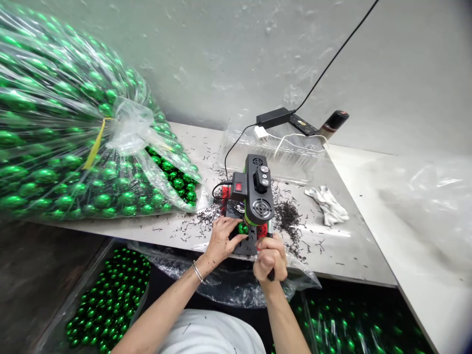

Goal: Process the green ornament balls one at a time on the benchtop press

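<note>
A shiny green ball sits under the head of a small black bench drill press. My left hand reaches in from the left with thumb and fingers closed around this ball. To the right of the machine, my right hand is wrapped around its black lever handle. The machine's front vent and its red switch face up at me. Whatever tool works under the head is hidden by the housing.
A large clear bag of green balls fills the left. More balls lie in a lower left bin and at lower right. Dark shavings, white gloves, a clear plastic tray and a power adapter lie on the table.
</note>
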Tool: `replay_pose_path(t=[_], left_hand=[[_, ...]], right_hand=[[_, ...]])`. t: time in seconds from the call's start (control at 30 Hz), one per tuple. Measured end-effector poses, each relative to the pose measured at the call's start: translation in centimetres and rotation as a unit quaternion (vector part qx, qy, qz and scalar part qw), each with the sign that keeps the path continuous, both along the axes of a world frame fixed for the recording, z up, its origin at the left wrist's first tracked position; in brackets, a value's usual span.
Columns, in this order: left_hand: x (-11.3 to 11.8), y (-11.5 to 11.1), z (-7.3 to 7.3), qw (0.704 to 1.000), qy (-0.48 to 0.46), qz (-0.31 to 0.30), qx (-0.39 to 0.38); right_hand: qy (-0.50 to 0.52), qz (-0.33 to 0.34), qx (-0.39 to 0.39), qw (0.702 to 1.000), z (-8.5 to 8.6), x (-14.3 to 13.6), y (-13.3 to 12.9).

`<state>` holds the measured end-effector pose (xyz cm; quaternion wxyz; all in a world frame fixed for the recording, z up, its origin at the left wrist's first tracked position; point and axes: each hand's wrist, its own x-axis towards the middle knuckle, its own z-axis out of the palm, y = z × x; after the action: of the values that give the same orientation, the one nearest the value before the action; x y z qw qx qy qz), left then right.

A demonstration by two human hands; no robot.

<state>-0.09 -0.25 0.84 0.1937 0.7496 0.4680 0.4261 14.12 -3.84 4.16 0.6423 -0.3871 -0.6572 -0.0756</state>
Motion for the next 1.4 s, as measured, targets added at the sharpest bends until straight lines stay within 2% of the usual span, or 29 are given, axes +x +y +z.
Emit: replay_pose_path(t=[0.17,0.3,0.4,0.5,0.6,0.67,0.77,0.83,0.87,0.93,1.0,1.1,1.2,1.27,1.3,1.37,1.4], left_hand=[[0.1,-0.2,0.1,1.0,-0.004,0.002,-0.013],[0.3,-0.1,0.2,1.0,-0.015,-0.005,-0.015],[0.4,0.2,0.2,1.0,-0.022,0.002,-0.016],[0.3,0.1,0.3,0.999,-0.036,0.013,-0.016],[-0.2,-1.4,0.4,0.999,-0.035,0.003,0.001],[-0.8,-3.1,0.4,0.999,-0.008,-0.032,0.031],[-2.2,-4.5,0.6,0.994,0.046,-0.067,0.077],[-3.6,-3.5,1.2,0.992,0.08,-0.028,0.088],[-4.4,-2.5,1.7,0.991,0.101,0.016,0.084],[-6.1,0.4,3.0,0.975,0.157,0.152,0.046],[-7.4,3.5,4.4,0.938,0.23,0.259,-0.021],[-8.4,6.5,5.7,0.9,0.326,0.269,-0.107],[-8.3,7.1,5.8,0.897,0.345,0.244,-0.129],[-8.3,6.7,5.6,0.92,0.295,0.229,-0.119],[-8.4,6.4,5.5,0.94,0.236,0.216,-0.12],[-8.5,5.7,5.4,0.972,0.045,0.177,-0.149],[-8.5,5.3,5.5,0.97,-0.07,0.152,-0.175]], right_hand=[[0.0,-0.006,0.007,1.0,-1.2,-0.1,0.4],[-0.028,0.029,0.014,0.999,-0.6,0.2,0.4],[0.004,0.034,-0.003,0.999,1.7,0.1,0.2],[0.066,0.025,-0.034,0.997,5.5,-0.3,-0.1],[0.095,0.027,-0.092,0.991,8.9,-0.6,-0.3],[0.094,0.035,-0.11,0.989,9.9,-0.7,-0.3],[0.085,0.039,-0.08,0.992,9.4,-0.7,-0.4],[0.072,0.041,-0.065,0.994,8.5,-0.7,-0.4],[0.067,0.041,-0.061,0.995,8.1,-0.7,-0.4],[0.061,0.039,-0.06,0.996,7.6,-0.7,-0.4],[0.061,0.035,-0.061,0.996,7.5,-0.7,-0.4],[0.061,0.035,-0.061,0.996,7.5,-0.7,-0.4],[0.062,0.033,-0.061,0.996,7.4,-0.6,-0.4],[0.061,0.031,-0.062,0.996,7.2,-0.6,-0.5],[0.06,0.032,-0.064,0.996,7.1,-0.5,-0.5],[0.057,0.033,-0.067,0.996,7.0,-0.5,-0.5],[0.057,0.034,-0.068,0.995,7.0,-0.5,-0.6]])
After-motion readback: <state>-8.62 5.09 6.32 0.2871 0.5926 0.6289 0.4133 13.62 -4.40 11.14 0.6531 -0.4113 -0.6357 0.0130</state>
